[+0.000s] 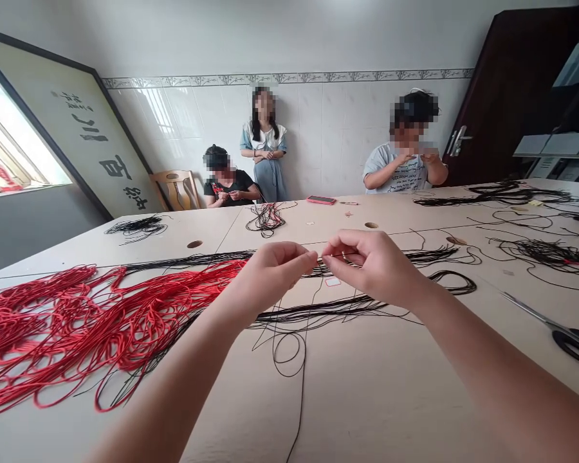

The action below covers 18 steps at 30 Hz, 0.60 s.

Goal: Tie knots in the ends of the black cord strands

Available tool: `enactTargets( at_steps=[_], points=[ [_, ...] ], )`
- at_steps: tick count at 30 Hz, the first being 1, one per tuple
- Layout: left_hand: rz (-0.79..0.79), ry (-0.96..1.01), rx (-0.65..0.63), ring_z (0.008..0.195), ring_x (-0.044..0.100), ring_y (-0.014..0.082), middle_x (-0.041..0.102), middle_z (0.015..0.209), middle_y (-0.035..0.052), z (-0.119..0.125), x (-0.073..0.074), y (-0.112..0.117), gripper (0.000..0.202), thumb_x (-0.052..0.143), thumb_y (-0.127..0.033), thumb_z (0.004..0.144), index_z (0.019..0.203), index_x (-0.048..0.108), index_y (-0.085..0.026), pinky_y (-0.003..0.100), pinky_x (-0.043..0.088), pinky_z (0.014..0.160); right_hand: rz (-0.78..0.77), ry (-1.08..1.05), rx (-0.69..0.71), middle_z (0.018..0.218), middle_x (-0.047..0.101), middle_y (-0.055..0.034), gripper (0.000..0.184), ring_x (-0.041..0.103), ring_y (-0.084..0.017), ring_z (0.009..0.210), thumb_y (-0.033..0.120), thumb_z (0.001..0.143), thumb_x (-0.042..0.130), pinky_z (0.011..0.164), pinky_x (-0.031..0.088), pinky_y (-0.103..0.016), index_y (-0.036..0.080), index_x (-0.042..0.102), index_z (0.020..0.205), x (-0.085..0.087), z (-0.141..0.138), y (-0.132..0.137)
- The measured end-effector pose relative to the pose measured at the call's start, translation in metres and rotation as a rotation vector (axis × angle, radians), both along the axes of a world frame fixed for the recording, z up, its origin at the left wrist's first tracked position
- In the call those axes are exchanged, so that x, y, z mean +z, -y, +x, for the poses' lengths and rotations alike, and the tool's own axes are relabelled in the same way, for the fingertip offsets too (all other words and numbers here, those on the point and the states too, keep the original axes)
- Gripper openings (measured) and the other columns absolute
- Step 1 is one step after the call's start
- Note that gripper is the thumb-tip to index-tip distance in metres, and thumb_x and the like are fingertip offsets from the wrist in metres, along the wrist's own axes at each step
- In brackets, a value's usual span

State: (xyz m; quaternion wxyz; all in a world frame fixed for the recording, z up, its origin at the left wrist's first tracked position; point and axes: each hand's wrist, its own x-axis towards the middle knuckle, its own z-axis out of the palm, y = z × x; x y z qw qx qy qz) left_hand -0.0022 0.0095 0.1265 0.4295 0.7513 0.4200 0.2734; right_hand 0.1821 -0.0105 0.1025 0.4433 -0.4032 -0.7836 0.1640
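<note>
My left hand (282, 270) and my right hand (361, 260) are raised over the table, fingertips almost touching. Each pinches a thin black cord (305, 360), whose loose end curls and hangs down toward me below the left hand. The exact spot where the fingertips grip is too small to make out. Behind and below the hands lie bundles of black cord (318, 310), stretched across the tabletop. To the left of my left hand spreads a large tangled heap of red cord (139, 308).
Scissors (550, 321) lie at the right. More black cord (550, 254) rests beyond them, with a red and black bunch (269, 218) and a red phone (321, 200) farther back. Two people (229, 186) (405, 161) sit across the table (367, 386); another person (265, 148) stands by the wall.
</note>
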Motion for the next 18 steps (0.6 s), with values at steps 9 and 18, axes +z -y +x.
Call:
enactTargets(
  at_steps=[9,18],
  points=[
    [0.036,0.014,0.040,0.057,0.031,0.0075,0.042,0.067,-0.0022,-0.0025,0.0007,0.0002,0.022,0.055,-0.041,0.080,0.081,0.058,-0.019,0.023,0.028,0.053,0.056,-0.046,-0.024,0.066,0.047,0.0015,0.006,0.043,-0.009,0.058,0.021,0.079,0.055,0.050,0.037,-0.020,0.017,0.060,0.078,-0.0010,-0.0012,0.0008],
    [0.161,-0.055,0.044,0.054,0.028,0.0079,0.039,0.061,-0.0032,0.0010,0.0025,0.0065,0.026,0.052,-0.043,0.081,0.082,0.059,-0.018,0.022,0.022,0.046,0.092,-0.054,-0.107,0.052,0.026,0.0053,0.010,0.024,-0.007,0.047,0.023,0.075,0.060,0.042,0.022,-0.020,0.017,0.067,0.077,-0.0015,-0.0046,0.0036]
  ],
)
